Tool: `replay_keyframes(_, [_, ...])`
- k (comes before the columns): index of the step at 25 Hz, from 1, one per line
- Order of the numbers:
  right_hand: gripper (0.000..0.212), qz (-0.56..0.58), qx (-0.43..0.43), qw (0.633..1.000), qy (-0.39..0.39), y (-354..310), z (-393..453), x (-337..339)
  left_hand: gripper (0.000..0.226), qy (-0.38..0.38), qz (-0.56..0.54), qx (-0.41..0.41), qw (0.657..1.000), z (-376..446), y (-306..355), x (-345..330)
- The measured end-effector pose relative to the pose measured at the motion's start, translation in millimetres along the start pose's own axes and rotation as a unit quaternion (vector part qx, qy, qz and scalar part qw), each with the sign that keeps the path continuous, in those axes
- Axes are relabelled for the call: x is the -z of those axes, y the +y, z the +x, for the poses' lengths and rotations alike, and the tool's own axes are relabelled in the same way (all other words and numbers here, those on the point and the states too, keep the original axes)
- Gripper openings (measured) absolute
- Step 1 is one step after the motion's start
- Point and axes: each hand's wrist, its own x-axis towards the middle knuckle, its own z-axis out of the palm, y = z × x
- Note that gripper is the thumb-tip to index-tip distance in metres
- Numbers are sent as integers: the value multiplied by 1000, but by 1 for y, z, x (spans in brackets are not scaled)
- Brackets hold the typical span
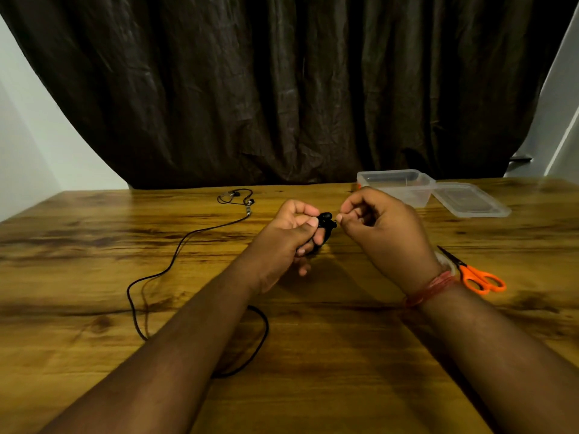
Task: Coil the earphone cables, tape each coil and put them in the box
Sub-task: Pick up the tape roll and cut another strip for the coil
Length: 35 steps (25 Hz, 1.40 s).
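Note:
My left hand (289, 233) grips a small black bundle of earphone cable (326, 223) above the middle of the wooden table (94, 245). My right hand (379, 227) pinches something small at the right end of that bundle; what it is I cannot make out. A second black earphone cable (175, 255) lies loose on the table to the left, its earbuds (247, 203) near the far edge, and another loop (260, 339) shows under my left forearm. The clear plastic box (398, 183) stands open at the back right.
The box's clear lid (470, 200) lies flat just right of it. Orange-handled scissors (476, 275) lie on the table beside my right wrist. A dark curtain (282, 89) hangs behind the table's far edge.

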Motion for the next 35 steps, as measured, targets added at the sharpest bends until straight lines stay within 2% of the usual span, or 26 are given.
replay_keyframes(4, [12, -97, 56, 994, 1, -1, -2, 0, 11, 19, 53, -13, 998, 1, -1, -3])
replay_keyframes(7, [15, -125, 78, 989, 5, 1, -2, -1, 3, 19, 89, -24, 996, 1, -3, -2])
replay_keyframes(15, [13, -162, 112, 980, -3, 3, -2, -3, 19, 53, 140, -30, 988, 3, -9, -2])
replay_keyframes(21, [5, -225, 126, 966, -23, -1, -4, -6, 15, 55, 219, -62, 972, 4, -14, -6])
replay_keyframes(24, [9, -271, 129, 953, -45, -3, -5, -8, 17, 68, 255, -76, 962, 5, -16, -8])
replay_keyframes(28, [16, -306, 138, 940, -64, -4, -5, -9, 16, 74, 274, -97, 954, 5, -17, -9])
replay_keyframes(35, [19, -270, 145, 947, -100, -8, -4, -8, 12, 93, 230, -100, 964, 5, -16, -8])
